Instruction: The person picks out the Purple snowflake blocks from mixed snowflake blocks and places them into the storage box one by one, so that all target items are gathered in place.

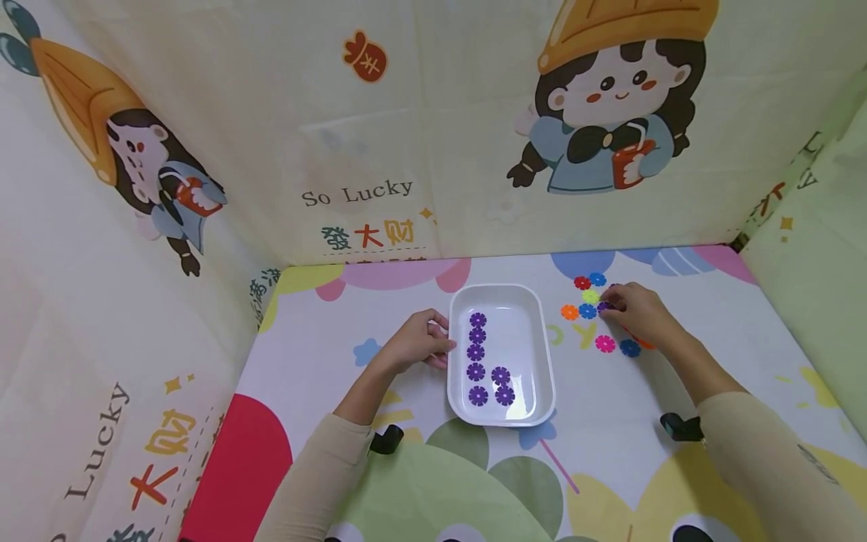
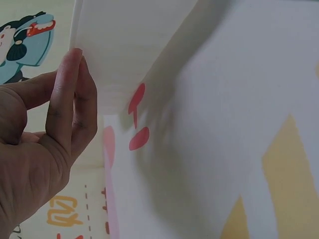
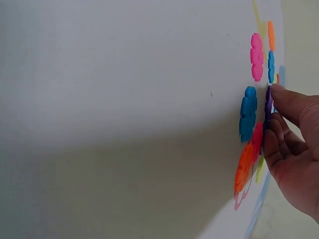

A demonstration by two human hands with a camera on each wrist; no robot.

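Note:
In the head view my left hand (image 1: 423,340) pinches the left side of a white plastic tray (image 1: 528,316). Several purple flower-shaped discs (image 1: 476,351) lie in it, most in a column along the left and two at the lower right. The left wrist view has the thumb and fingers at the edge of the tray (image 2: 124,45). To the right of the tray, my right hand (image 1: 640,310) is over a loose group of coloured discs. Its thumb and fingers pinch a purple disc (image 3: 268,107), seen edge-on in the right wrist view and partly hidden by the fingers.
Around the right hand lie a red disc (image 1: 582,283), a yellow disc (image 1: 591,296), an orange disc (image 1: 570,312), a pink disc (image 1: 605,344) and several blue discs (image 1: 630,348). A printed cloth (image 1: 406,391) covers the table. Printed fabric walls (image 1: 467,150) rise behind and at both sides.

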